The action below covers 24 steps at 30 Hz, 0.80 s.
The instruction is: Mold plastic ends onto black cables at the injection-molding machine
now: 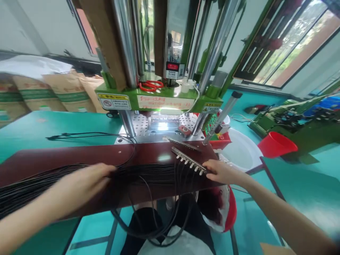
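Note:
My left hand (97, 177), a little blurred, is closed with its fingertips at the bundle of thin black cables (148, 173) lying along the dark red board. My right hand (219, 170) pinches the right end of a metal mould bar (190, 161). Several pale plug ends stick out along the bar's near side, and their black cables hang in loops over my lap. A second metal bar (183, 143) lies just behind it. A separate cable with dark ends (77, 135) rests on the table at the left.
A green press (159, 101) with steel columns stands ahead, its perforated plate (140, 125) below. Red-handled scissors (151, 85) lie on its crosspiece. At the right are a white basin (243, 150) and a red bucket (277, 144). Paper sacks (53, 94) stand at the left.

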{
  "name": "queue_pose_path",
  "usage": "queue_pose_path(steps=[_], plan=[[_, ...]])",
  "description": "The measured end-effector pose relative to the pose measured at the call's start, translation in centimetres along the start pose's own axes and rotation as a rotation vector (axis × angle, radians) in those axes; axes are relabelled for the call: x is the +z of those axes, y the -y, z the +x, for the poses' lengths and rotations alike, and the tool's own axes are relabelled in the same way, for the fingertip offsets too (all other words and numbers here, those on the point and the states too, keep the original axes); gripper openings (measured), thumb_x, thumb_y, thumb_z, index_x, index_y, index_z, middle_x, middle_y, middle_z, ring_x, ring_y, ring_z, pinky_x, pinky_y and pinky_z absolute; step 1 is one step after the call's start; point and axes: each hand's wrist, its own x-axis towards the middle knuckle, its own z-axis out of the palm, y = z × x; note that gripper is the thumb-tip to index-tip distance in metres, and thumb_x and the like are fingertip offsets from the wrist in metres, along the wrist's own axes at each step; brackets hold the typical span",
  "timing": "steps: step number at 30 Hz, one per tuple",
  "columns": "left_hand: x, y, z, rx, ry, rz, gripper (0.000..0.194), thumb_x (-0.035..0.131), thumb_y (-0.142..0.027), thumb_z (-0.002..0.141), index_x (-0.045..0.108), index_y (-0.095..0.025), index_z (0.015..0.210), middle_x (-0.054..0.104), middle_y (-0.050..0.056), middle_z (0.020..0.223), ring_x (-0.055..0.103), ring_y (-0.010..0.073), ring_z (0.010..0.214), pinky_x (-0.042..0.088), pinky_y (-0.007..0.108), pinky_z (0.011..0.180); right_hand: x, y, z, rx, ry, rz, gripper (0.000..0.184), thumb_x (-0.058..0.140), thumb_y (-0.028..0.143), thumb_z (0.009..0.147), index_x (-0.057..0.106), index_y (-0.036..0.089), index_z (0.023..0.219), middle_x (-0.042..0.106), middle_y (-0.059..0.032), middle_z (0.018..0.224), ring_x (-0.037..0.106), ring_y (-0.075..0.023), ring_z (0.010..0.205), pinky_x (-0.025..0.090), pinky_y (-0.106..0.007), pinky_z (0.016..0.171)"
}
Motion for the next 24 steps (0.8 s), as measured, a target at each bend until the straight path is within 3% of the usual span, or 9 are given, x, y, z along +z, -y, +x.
queue_pose_path(steps=[2, 4, 7, 10, 13, 15, 17, 20, 24], plan=[[2.5, -7.5, 0.8, 0.192, 0.266, -0.065, 0.032, 0.042, -0.048, 0.074, 0.062, -0.032, 0.093, 0.067, 0.001, 0.094, 0.061, 0.0209, 0.084, 0.045, 0.031, 0.077, 0.7, -0.2, -0.5, -0.010, 0.018, 0.037, 0.037, 0.050, 0.016, 0.073, 0.054, 0.017, 0.110, 0.059, -0.0081, 0.101, 0.056, -0.0197, 0.088, 0.041, -0.030, 0.078], [4.6, -13.0, 1.1, 0.274, 0.451, -0.095, 0.032, 0.039, -0.050, 0.078, 0.062, -0.028, 0.083, 0.067, 0.002, 0.075, 0.061, 0.0200, 0.068, 0.042, 0.029, 0.062, 0.9, 0.1, -0.1, 0.002, 0.023, 0.020, 0.037, 0.049, 0.011, 0.070, 0.055, 0.015, 0.106, 0.060, -0.0092, 0.104, 0.055, -0.0205, 0.092, 0.040, -0.029, 0.080], [6.8, -17.2, 1.2, 0.300, 0.519, -0.205, 0.032, 0.044, -0.049, 0.077, 0.061, -0.023, 0.080, 0.066, 0.003, 0.072, 0.059, 0.0194, 0.066, 0.039, 0.028, 0.059, -0.3, 0.3, 1.3, 0.065, 0.036, -0.070, 0.032, 0.046, 0.005, 0.065, 0.058, 0.015, 0.093, 0.062, -0.0085, 0.096, 0.057, -0.0212, 0.087, 0.039, -0.028, 0.074], [8.2, -18.5, 1.1, 0.253, 0.562, -0.412, 0.030, 0.050, -0.045, 0.075, 0.060, -0.021, 0.089, 0.065, 0.003, 0.074, 0.058, 0.0182, 0.068, 0.038, 0.027, 0.060, -1.9, -0.2, 3.2, 0.167, -0.021, -0.115, 0.027, 0.045, 0.006, 0.066, 0.057, 0.018, 0.087, 0.063, -0.0061, 0.087, 0.057, -0.0206, 0.078, 0.036, -0.026, 0.064], [9.3, -19.2, 0.9, 0.196, 0.632, -0.764, 0.033, 0.059, -0.040, 0.070, 0.058, -0.019, 0.095, 0.064, 0.002, 0.085, 0.056, 0.0168, 0.077, 0.039, 0.026, 0.067, -2.7, -0.8, 5.6, 0.200, -0.070, -0.093, 0.027, 0.045, 0.005, 0.063, 0.056, 0.019, 0.083, 0.063, -0.0041, 0.080, 0.056, -0.0192, 0.073, 0.032, -0.024, 0.060], [9.8, -19.7, 1.0, 0.085, 0.676, -1.086, 0.044, 0.066, -0.039, 0.065, 0.055, -0.016, 0.101, 0.062, 0.005, 0.096, 0.055, 0.0168, 0.087, 0.039, 0.027, 0.075, -2.8, -0.8, 7.6, 0.190, -0.100, -0.065, 0.028, 0.045, 0.003, 0.061, 0.057, 0.019, 0.081, 0.063, -0.0032, 0.080, 0.055, -0.0186, 0.075, 0.032, -0.024, 0.059], [9.9, -20.3, 1.5, -0.100, 0.724, -1.354, 0.054, 0.071, -0.037, 0.060, 0.051, -0.014, 0.104, 0.062, 0.008, 0.097, 0.056, 0.0155, 0.085, 0.039, 0.027, 0.076, -2.9, -0.7, 9.8, 0.184, -0.135, -0.019, 0.029, 0.046, 0.004, 0.060, 0.058, 0.019, 0.081, 0.063, -0.0022, 0.083, 0.056, -0.0178, 0.077, 0.033, -0.022, 0.060], [9.1, -21.0, 3.5, -0.316, 0.716, -1.567, 0.055, 0.075, -0.031, 0.056, 0.048, -0.014, 0.100, 0.064, 0.008, 0.088, 0.058, 0.0122, 0.068, 0.040, 0.027, 0.068, -3.3, -0.5, 13.4, 0.162, -0.182, 0.061, 0.034, 0.048, 0.003, 0.059, 0.061, 0.019, 0.086, 0.065, -0.0005, 0.088, 0.057, -0.0155, 0.081, 0.036, -0.020, 0.061], [7.6, -20.8, 7.9, -0.331, 0.609, -1.649, 0.033, 0.065, -0.038, 0.069, 0.049, -0.015, 0.086, 0.067, 0.010, 0.082, 0.061, 0.0140, 0.063, 0.039, 0.024, 0.060, -4.1, -0.9, 18.3, 0.137, -0.219, 0.133, 0.034, 0.049, 0.001, 0.060, 0.066, 0.018, 0.084, 0.067, 0.0009, 0.085, 0.059, -0.0140, 0.081, 0.038, -0.018, 0.062]])
